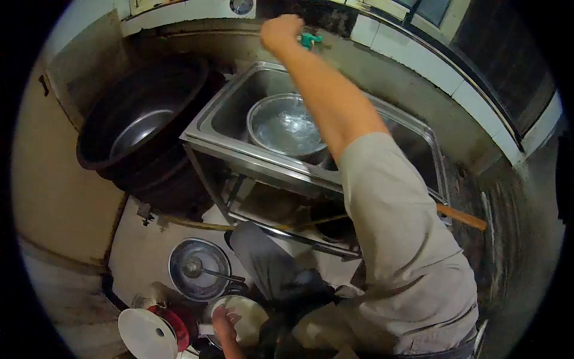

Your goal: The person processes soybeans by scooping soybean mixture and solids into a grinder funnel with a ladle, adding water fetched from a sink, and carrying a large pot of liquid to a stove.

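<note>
My right hand [281,33] is raised at the back wall, just left of a green tap handle [310,40]. Its fingers are curled, and whatever they may hold is hidden. Under the outstretched arm, a round metal basin [258,134] stands in the steel sink [230,113] with rippling water [287,128] in it. Low down near my body, my left hand [225,324] is over a round pot [254,320] with a pale inside. Its fingers look apart, beside a short whitish piece [206,329] at the pot's edge.
Large dark tubs [98,158] are stacked left of the sink. On the floor lies a metal bowl [176,272] with a ladle [192,267] in it. White and red dishes [140,332] sit at lower left. A hose [197,225] runs under the sink; a wooden handle [463,216] juts out at right.
</note>
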`<state>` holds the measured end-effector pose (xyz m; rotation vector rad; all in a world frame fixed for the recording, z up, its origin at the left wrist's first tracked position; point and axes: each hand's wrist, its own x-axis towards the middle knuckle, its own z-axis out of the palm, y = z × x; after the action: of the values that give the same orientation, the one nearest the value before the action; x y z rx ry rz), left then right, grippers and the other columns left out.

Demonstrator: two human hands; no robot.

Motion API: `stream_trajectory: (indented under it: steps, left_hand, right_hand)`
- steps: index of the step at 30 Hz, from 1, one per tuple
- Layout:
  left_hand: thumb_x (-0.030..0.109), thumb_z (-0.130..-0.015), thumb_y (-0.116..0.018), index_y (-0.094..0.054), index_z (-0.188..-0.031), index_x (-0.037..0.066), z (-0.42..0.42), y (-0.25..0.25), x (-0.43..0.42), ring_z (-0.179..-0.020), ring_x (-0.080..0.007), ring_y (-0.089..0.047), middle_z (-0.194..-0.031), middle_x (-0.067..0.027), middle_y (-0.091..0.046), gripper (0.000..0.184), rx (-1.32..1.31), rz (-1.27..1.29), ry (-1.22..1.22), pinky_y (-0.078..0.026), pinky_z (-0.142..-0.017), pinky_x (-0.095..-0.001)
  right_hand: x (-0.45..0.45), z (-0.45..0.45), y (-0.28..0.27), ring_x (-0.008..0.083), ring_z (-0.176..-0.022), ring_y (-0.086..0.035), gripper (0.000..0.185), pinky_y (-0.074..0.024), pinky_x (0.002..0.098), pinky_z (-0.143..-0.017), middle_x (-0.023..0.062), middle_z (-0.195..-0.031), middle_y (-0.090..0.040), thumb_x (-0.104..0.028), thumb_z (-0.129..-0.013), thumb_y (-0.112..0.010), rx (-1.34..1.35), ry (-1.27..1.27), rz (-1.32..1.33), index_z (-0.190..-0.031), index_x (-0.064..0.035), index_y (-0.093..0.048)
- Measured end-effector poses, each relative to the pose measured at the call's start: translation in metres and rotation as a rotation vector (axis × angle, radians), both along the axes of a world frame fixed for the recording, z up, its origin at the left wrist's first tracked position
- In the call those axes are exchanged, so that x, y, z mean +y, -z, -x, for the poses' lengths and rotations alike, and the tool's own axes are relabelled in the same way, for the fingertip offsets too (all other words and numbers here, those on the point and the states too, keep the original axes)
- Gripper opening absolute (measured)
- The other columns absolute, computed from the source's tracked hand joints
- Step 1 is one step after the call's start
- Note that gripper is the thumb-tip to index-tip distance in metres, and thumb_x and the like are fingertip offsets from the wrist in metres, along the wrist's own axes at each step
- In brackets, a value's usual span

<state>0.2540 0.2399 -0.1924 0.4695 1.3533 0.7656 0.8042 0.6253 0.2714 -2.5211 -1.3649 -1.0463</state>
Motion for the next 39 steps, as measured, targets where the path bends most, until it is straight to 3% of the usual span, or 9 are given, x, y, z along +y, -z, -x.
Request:
stream_trajectory:
  steps: [3,14,21,23,30,31,35,37,39]
  left_hand:
    - [0.028,-0.087,-0.056,-0.05,-0.117,0.003,0.005,-0.004,-0.01,-0.063,-0.0206,-0.057,-0.09,-0.0136,-0.062,0.039,-0.042,0.016,-0.032,-0.053,-0.058,-0.0379]
    - [0.016,-0.08,-0.054,-0.052,-0.114,-0.001,0.033,-0.009,-0.034,-0.053,-0.0176,-0.054,-0.08,-0.0118,-0.061,0.038,-0.098,0.079,-0.218,-0.045,-0.046,-0.0302]
    - [0.025,-0.086,-0.058,-0.054,-0.105,0.007,0.061,0.004,-0.054,-0.05,-0.0147,-0.046,-0.077,-0.0085,-0.059,0.027,-0.088,0.001,-0.306,-0.041,-0.046,-0.0319]
    - [0.029,-0.092,-0.051,-0.053,-0.087,0.01,0.077,0.029,-0.057,-0.069,-0.0103,-0.048,-0.076,0.0023,-0.051,0.02,-0.05,-0.09,-0.265,-0.042,-0.053,-0.029]
    - [0.023,-0.092,-0.058,-0.058,-0.089,0.006,0.083,-0.049,-0.062,-0.056,-0.0084,-0.046,-0.067,0.0015,-0.05,0.018,0.116,-0.146,-0.449,-0.039,-0.051,-0.0252]
    - [0.023,-0.093,-0.056,-0.061,-0.095,0.005,0.096,-0.03,-0.069,-0.058,-0.0081,-0.047,-0.071,0.0009,-0.054,0.019,0.237,-0.137,-0.427,-0.04,-0.052,-0.0241]
    - [0.02,-0.094,-0.055,-0.058,-0.103,0.002,0.127,-0.046,-0.066,-0.061,-0.0084,-0.051,-0.079,-0.0012,-0.06,0.02,0.183,-0.159,-0.605,-0.041,-0.055,-0.0235]
    - [0.018,-0.094,-0.054,-0.058,-0.104,0.001,0.131,-0.045,-0.069,-0.065,-0.0087,-0.054,-0.081,-0.003,-0.061,0.02,0.075,-0.292,-0.714,-0.043,-0.056,-0.0243]
    - [0.016,-0.094,-0.052,-0.058,-0.105,-0.001,0.162,-0.052,-0.073,-0.068,-0.0095,-0.056,-0.084,-0.0043,-0.062,0.021,0.093,-0.275,-0.755,-0.044,-0.058,-0.0239]
  right_hand:
    - [-0.01,-0.032,0.007,0.0391,-0.116,-0.048,0.042,-0.034,0.0562,-0.098,0.0173,-0.131,-0.053,-0.029,-0.086,-0.052,0.197,0.053,0.068,-0.119,-0.0068,-0.063]
    - [-0.009,-0.09,0.032,0.0329,-0.083,-0.065,0.038,-0.0389,0.0477,-0.084,0.0152,-0.091,-0.069,-0.038,-0.088,-0.044,-0.102,-0.103,-0.204,-0.096,-0.0103,-0.069]
    - [-0.017,-0.098,0.021,0.0372,-0.089,-0.064,0.046,-0.0397,0.0482,-0.089,0.0183,-0.088,-0.068,-0.045,-0.089,-0.043,0.049,-0.247,-0.141,-0.098,-0.0082,-0.068]
    - [-0.008,-0.083,0.014,0.0394,-0.095,-0.062,0.046,-0.0444,0.053,-0.086,0.0223,-0.1,-0.066,-0.042,-0.088,-0.044,-0.074,-0.161,-0.117,-0.102,-0.005,-0.067]
    - [0.071,0.125,0.033,0.0348,-0.077,-0.062,0.06,-0.0493,0.0414,-0.074,0.0198,-0.09,-0.065,-0.051,-0.096,-0.037,0.291,-1.076,-0.135,-0.095,0.0034,-0.063]
    - [0.031,0.203,0.042,0.0132,-0.052,-0.025,0.059,-0.0221,0.0355,-0.051,0.0009,-0.061,-0.023,-0.059,-0.094,-0.043,0.624,-1.305,-0.17,-0.065,-0.0089,-0.03]
    - [-0.005,0.357,0.143,0.0215,-0.074,-0.063,0.053,-0.0499,0.0353,-0.069,0.0159,-0.088,-0.066,-0.045,-0.096,-0.04,0.865,-1.278,0.262,-0.097,0.0024,-0.063]
    - [-0.057,0.397,0.218,0.014,-0.066,-0.06,0.043,-0.0491,0.0302,-0.063,0.0121,-0.078,-0.065,-0.038,-0.097,-0.044,1.192,-1.498,0.341,-0.094,0.001,-0.062]
    - [-0.086,0.437,0.266,0.0253,-0.066,-0.064,0.039,-0.0513,0.0418,-0.064,0.0176,-0.073,-0.063,-0.033,-0.097,-0.041,1.175,-1.252,0.637,-0.094,0.0001,-0.062]
